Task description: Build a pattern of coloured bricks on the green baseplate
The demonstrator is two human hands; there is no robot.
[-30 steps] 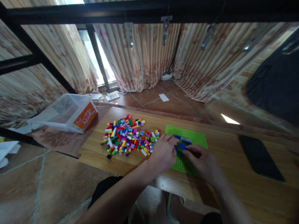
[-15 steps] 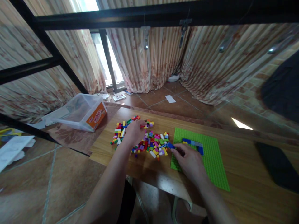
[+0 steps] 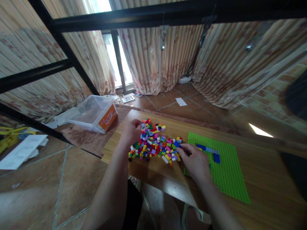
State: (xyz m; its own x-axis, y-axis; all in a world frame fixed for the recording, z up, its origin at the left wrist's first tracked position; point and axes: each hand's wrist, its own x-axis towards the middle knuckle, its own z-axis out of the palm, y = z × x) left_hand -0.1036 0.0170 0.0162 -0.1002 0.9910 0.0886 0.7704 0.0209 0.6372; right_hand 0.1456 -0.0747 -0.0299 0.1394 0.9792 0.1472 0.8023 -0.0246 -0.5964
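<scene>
My left hand (image 3: 130,132) is at the left edge of a heap of mixed toy bricks (image 3: 153,143), its fingers curled; whatever they may hold is hidden. My right hand (image 3: 196,161) pinches a blue brick (image 3: 177,144) between thumb and fingers at the right end of the heap. Partly under that hand lies a green baseplate (image 3: 233,174). On the plate, blue bricks (image 3: 216,158) and light grey-blue ones form an angled row, with its left end close to my right hand.
The wooden table (image 3: 168,183) carries the heap and the plate. A dark flat object (image 3: 292,169) lies at its right end. Beyond the left end, a clear plastic bin (image 3: 93,115) with an orange label stands on a mat. Black metal bars (image 3: 153,20) cross above.
My left hand has moved left, from over the heap to its left edge, uncovering more bricks. My right hand still holds the blue brick. The view has shifted slightly left.
</scene>
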